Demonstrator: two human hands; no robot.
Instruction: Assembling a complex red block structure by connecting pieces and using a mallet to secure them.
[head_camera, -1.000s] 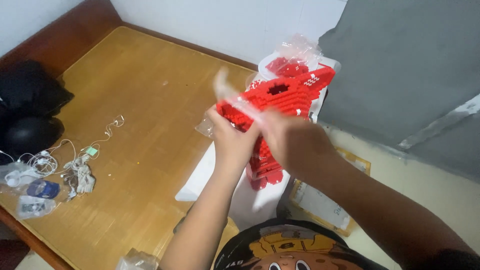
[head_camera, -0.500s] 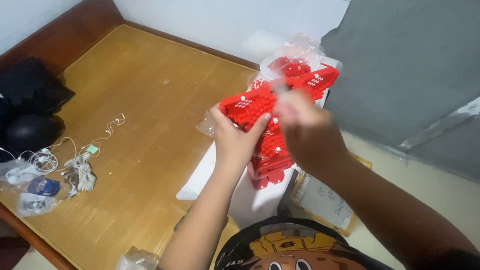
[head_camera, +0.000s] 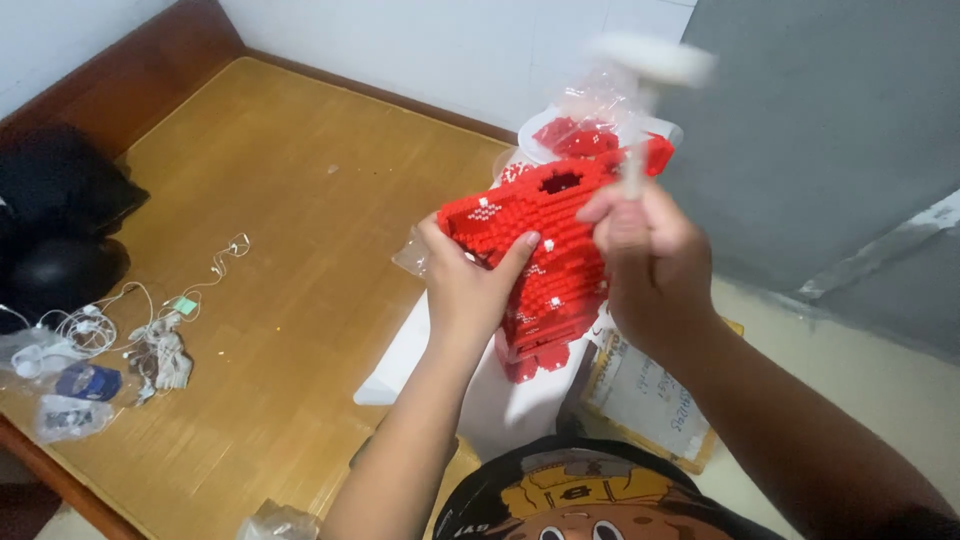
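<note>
A red model built of small bricks (head_camera: 545, 240), with a dark hole near its top, is held up over the wooden table (head_camera: 280, 230). My left hand (head_camera: 470, 285) grips its lower left side from beneath, thumb on the front. My right hand (head_camera: 650, 260) is against the model's right side with its fingers closed on a thin white thing (head_camera: 645, 70) that sticks upward and is blurred by motion. What that white thing is cannot be made out.
Behind the model, a clear plastic bag with loose red bricks (head_camera: 585, 130) lies on a white dish. A printed booklet (head_camera: 650, 395) and a white sheet (head_camera: 400, 360) lie below my hands. Tangled white cables (head_camera: 130, 330), small plastic bags and a black bag (head_camera: 55, 220) occupy the table's left end.
The blurred white thing in my right hand swung from the left of the model to above and right of it. My left hand has kept its hold, and the model has tilted slightly.
</note>
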